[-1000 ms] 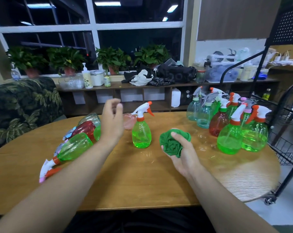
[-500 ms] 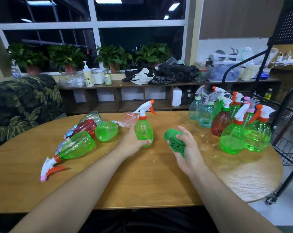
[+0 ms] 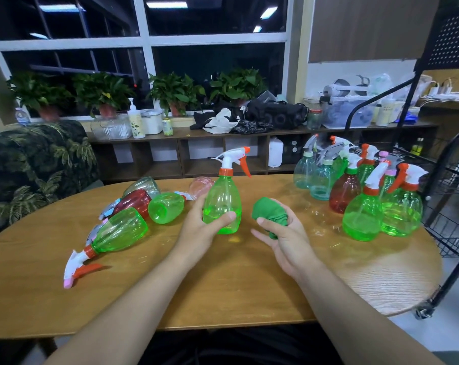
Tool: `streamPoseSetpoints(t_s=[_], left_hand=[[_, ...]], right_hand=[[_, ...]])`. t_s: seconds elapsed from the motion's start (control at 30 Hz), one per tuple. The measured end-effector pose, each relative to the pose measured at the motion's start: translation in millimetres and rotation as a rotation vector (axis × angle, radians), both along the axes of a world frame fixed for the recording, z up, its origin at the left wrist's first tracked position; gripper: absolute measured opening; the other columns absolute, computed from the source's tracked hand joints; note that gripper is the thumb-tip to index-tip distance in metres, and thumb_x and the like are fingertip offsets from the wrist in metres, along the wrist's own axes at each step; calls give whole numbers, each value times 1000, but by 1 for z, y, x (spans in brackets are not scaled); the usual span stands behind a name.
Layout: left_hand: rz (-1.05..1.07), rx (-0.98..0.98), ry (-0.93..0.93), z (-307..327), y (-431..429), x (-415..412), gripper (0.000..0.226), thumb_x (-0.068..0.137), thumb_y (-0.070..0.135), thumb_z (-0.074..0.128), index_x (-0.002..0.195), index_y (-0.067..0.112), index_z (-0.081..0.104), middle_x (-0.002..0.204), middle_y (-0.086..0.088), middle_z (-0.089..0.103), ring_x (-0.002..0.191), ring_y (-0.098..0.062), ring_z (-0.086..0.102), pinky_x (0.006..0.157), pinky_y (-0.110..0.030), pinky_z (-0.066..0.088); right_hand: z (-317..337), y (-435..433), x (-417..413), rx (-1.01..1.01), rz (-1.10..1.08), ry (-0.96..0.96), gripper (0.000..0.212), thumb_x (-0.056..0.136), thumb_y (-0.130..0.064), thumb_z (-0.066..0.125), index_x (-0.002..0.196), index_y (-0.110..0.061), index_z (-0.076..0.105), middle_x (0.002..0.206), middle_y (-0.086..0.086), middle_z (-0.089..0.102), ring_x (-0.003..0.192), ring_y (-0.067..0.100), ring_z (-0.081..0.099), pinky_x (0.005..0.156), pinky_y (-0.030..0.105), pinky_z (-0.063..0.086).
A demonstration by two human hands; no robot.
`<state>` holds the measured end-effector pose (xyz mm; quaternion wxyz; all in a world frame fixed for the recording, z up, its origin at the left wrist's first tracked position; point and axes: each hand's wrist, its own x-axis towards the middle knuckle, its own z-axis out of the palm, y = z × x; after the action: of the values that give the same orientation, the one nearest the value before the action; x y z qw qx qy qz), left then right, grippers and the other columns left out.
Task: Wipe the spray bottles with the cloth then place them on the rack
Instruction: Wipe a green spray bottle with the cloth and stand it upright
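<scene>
The left hand [image 3: 200,227] wraps its fingers around a green spray bottle [image 3: 223,204] standing up on the table [image 3: 223,285]. Just right of it, the right hand [image 3: 283,235] squeezes a balled green cloth [image 3: 269,213].

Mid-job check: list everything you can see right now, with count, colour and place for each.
held spray bottle: one, green with a white-and-orange trigger, upright, mid-table.
lying spray bottles: at least five, green, red, clear and pink, heaped at table left.
standing spray bottles: at least seven, green, red and teal, grouped at table right.
cloth: one, green, bunched, right of the held spray bottle.
table: one, wooden, foreground.
rack: one, black wire, right edge.
potted plants: four, green, on the windowsill.
left hand: grips the held spray bottle's body.
right hand: holds the cloth.
</scene>
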<state>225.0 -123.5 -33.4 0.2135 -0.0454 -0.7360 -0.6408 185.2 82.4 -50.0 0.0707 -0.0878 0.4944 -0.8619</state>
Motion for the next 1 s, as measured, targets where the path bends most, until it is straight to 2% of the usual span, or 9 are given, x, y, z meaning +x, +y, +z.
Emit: streamPoseSetpoints(t_s=[0.07, 0.13, 0.27, 0.37, 0.5, 0.67, 0.8, 0.9, 1.0], left_hand=[[-35, 82, -1, -6, 2, 9, 73, 84, 34, 87, 149, 34, 55, 138, -2, 71, 130, -28, 66, 111, -55, 51], [-65, 88, 8, -13, 6, 17, 74, 87, 33, 84, 152, 38, 51, 145, -2, 66, 135, -33, 62, 110, -63, 50], [-80, 24, 14, -15, 15, 24, 79, 93, 21, 82, 160, 32, 40, 139, 26, 64, 128, -2, 63, 99, -22, 52], [-81, -32, 31, -14, 18, 26, 75, 95, 18, 77, 159, 34, 40, 135, 30, 65, 125, 2, 63, 98, -18, 51], [-102, -79, 22, -12, 22, 29, 77, 99, 17, 73, 163, 32, 33, 129, 46, 60, 123, 16, 58, 95, -6, 45], [-232, -232, -67, -18, 18, 34, 124, 83, -2, 87, 168, 35, 4, 148, 31, 56, 140, -4, 55, 111, -18, 44], [-207, -270, 3, -15, 20, 38, 129, 76, -1, 94, 169, 34, 10, 149, 38, 49, 141, 1, 52, 112, -13, 40], [-159, -295, 43, -15, 18, 39, 134, 69, 10, 101, 168, 37, 14, 149, 46, 43, 142, 7, 47, 113, -11, 37], [-133, -346, 61, -17, 14, 37, 134, 68, 16, 103, 167, 46, 16, 157, 29, 45, 144, -2, 50, 121, -28, 40]], right_hand=[[-2, -4, 1, 18, 3, 37, 57, 90, 7, 77, 136, -25, 65, 134, 17, 70, 124, 33, 70, 98, 53, 62], [-2, -8, 3, 49, -4, 82, 52, 94, 3, 75, 134, -29, 67, 134, 19, 69, 123, 36, 70, 94, 50, 63], [-3, -15, 6, 175, -50, 162, 46, 103, -8, 69, 141, -31, 60, 130, 14, 71, 100, 34, 75, 90, 55, 64], [-5, -17, 8, 255, -75, 229, 43, 106, -18, 66, 143, -37, 55, 128, 5, 73, 97, 29, 74, 85, 53, 61], [-6, -20, 10, 409, -150, 340, 40, 109, -29, 60, 146, -40, 49, 115, -11, 73, 92, 10, 68, 75, 30, 56], [-7, -20, 15, 412, -175, 371, 55, 102, -70, 52, 152, -47, 46, 148, -3, 60, 139, 24, 57, 118, 57, 44], [0, -11, 18, 362, -216, 422, 39, 106, -37, 54, 145, -37, 57, 140, 3, 64, 132, 32, 60, 116, 65, 43], [2, -3, 17, 313, -183, 428, 48, 100, -10, 59, 143, -32, 60, 136, 5, 66, 126, 34, 63, 111, 64, 49], [3, -2, 19, 358, -211, 442, 65, 84, 0, 63, 141, -31, 59, 137, 3, 66, 124, 26, 66, 109, 56, 54]])
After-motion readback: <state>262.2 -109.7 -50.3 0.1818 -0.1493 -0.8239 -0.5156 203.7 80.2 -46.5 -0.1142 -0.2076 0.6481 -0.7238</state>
